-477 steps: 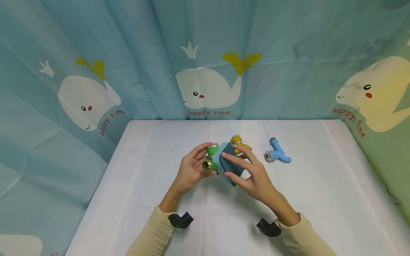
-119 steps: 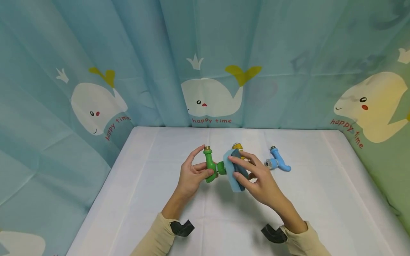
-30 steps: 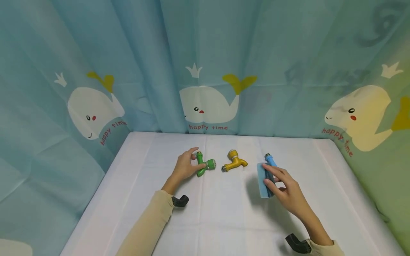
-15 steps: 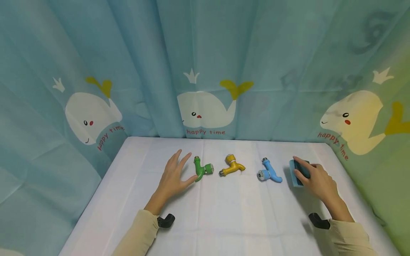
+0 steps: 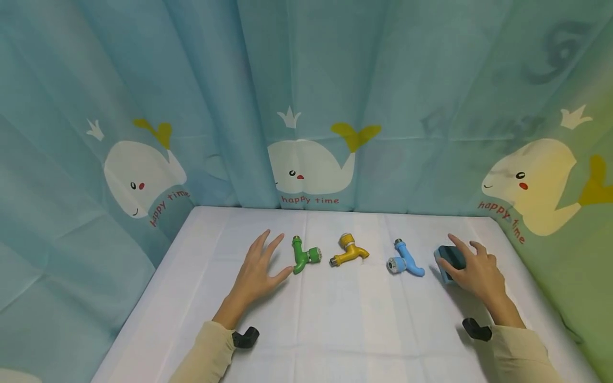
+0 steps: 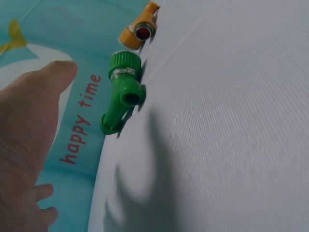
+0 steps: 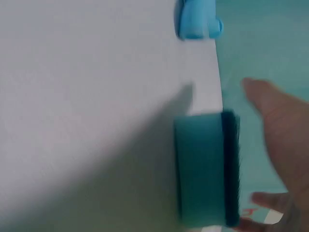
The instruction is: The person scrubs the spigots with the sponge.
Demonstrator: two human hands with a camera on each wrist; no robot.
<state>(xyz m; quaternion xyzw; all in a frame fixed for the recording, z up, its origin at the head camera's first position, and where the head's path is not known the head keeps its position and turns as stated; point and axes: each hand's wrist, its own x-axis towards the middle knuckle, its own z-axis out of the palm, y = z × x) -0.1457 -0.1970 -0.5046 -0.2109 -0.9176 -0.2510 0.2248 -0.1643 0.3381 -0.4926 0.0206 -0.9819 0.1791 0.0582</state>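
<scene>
A green tap (image 5: 304, 258) lies on the white table, and my left hand (image 5: 256, 274) hovers just left of it, fingers spread and holding nothing. In the left wrist view the thumb (image 6: 60, 75) is apart from that tap (image 6: 124, 89). At the right, a blue sponge (image 5: 452, 261) with a dark scouring layer rests on the table. My right hand (image 5: 481, 274) is over the sponge's right side with loosened fingers. The right wrist view shows a gap between the thumb (image 7: 263, 94) and the sponge (image 7: 200, 169); whether the other fingertips touch it is unclear.
Between the hands lie a yellow tap (image 5: 349, 252) and a light blue tap (image 5: 406, 263), in a row with the green one. A blue curtain (image 5: 412, 106) with whale prints hangs behind the table and along its sides.
Earlier my left hand held the green tap while my right pressed the sponge to it. The tap was laid down left, the sponge carried right and set down; both hands have let go.
</scene>
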